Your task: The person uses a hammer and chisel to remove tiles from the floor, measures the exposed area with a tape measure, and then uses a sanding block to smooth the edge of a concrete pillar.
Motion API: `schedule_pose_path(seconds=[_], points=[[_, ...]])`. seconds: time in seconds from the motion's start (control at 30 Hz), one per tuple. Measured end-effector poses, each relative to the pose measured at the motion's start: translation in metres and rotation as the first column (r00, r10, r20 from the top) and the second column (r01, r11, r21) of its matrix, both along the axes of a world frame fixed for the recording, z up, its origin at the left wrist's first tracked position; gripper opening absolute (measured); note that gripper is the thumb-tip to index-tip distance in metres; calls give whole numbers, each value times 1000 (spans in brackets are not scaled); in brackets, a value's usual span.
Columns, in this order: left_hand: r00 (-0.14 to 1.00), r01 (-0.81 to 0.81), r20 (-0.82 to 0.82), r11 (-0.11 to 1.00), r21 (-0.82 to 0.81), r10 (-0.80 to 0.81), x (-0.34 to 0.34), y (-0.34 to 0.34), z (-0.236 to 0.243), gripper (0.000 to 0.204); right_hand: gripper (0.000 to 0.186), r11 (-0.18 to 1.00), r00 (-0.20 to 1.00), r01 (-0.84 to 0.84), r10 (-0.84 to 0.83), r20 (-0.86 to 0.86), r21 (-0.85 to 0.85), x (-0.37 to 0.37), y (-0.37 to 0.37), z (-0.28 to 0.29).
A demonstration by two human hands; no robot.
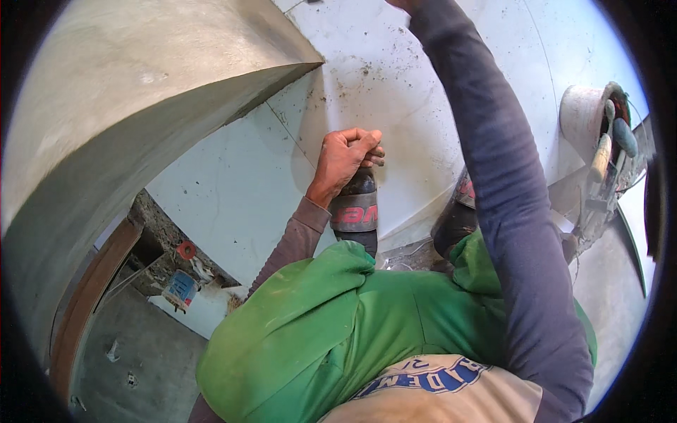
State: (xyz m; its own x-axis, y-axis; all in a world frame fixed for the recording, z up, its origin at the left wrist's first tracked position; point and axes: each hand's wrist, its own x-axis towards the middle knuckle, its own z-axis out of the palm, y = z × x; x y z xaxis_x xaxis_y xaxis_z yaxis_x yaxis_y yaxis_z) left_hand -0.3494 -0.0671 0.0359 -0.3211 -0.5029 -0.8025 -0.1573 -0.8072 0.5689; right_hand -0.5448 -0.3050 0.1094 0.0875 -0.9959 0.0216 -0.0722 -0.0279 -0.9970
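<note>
My left hand (350, 156) is closed just above my left foot, thumb pressed against the curled fingers. Anything inside that pinch is hidden or too small to make out. Beneath it is a dark sandal (355, 213) with a wide grey strap and red lettering. My right arm stretches far forward across white floor tiles (395, 84). Only a sliver of my right hand (402, 4) shows at the top edge, its fingers cut off by the frame. Dirt specks and grey smears mark the tiles between the hands.
A curved plastered wall (162, 92) juts in from the left, its corner reaching the tiles. On the right is a white bucket (580, 116) with a wooden-handled tool (601, 158). A small blue-and-white can (180, 289) stands near rubble at lower left.
</note>
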Motion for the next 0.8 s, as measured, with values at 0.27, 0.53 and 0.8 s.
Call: schedule_pose_path(seconds=[0.27, 0.53, 0.8], points=[[993, 20, -113, 996, -84, -29, 11, 10, -4, 21, 28, 942, 988, 134, -149, 27, 308, -78, 62, -30], [934, 358, 85, 907, -223, -348, 49, -20, 51, 33, 42, 992, 974, 122, -121, -192, -8, -145, -25, 62], [894, 188, 429, 977, -99, -128, 65, 11, 149, 40, 40, 953, 957, 289, -286, -36, 88, -271, -41, 146]])
